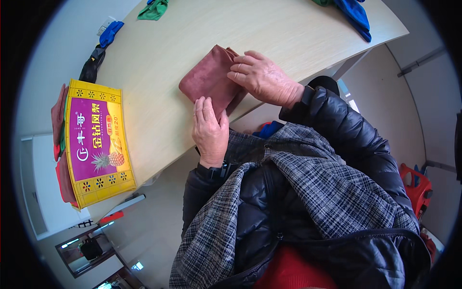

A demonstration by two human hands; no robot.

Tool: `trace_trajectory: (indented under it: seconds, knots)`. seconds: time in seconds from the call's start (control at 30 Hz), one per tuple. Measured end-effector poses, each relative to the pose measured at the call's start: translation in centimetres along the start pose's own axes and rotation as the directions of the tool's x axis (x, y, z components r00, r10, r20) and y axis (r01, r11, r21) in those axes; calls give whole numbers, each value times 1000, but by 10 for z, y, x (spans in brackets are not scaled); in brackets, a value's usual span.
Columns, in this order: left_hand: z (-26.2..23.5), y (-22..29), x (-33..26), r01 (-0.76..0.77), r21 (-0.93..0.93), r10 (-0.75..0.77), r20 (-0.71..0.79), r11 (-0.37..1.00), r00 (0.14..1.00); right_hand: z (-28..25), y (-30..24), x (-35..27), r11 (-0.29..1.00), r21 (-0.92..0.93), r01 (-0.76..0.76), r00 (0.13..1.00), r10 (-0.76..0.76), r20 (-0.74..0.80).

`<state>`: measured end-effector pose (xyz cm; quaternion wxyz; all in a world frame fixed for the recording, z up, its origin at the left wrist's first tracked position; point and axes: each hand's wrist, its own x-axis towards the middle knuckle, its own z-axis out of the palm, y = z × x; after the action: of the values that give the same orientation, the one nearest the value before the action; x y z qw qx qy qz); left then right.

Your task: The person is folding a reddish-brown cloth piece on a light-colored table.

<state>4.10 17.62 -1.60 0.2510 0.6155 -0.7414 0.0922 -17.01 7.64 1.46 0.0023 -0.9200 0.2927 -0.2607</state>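
A folded dusty-red cloth [208, 77] lies on the pale table near its front edge, its layers showing along the right side. My left hand [210, 132] rests on the cloth's near left edge, fingers stretched out over it and the thumb beside the near corner. From the right, my right hand [264, 79] reaches onto the cloth's right edge. Its fingers are slightly bent and spread, the tips touching the fabric, while the palm hides part of that side. A strip of the cloth extends below the right palm toward the table edge.
On the left of the table [149, 96] stands a yellow and purple carton [98, 139] with reddish cloths at its far side. Blue cloth [111, 33] lies at the left edge, green cloth [154, 9] at the back, another blue cloth [355, 19] at back right. A red plastic object [416, 190] stands lower right.
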Motion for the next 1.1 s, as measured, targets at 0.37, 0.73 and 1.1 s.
trace_trajectory:
  seconds: [0.37, 0.73, 1.1]
  knots:
    - [1, -6, -10, -3, 107, -2, 52, 994, 999, 11, 10, -27, 992, -78, -101, 994, 103, 29]
    - [-2, -7, -15, -55, 112, 43, 105, 992, 994, -29, -23, -13, 982, -7, -189, 967, 188, 175]
    - [-4, 4, -15, -114, 242, 77, 159, 964, 984, 81, 6, 43, 951, 19, -309, 949, 310, -51]
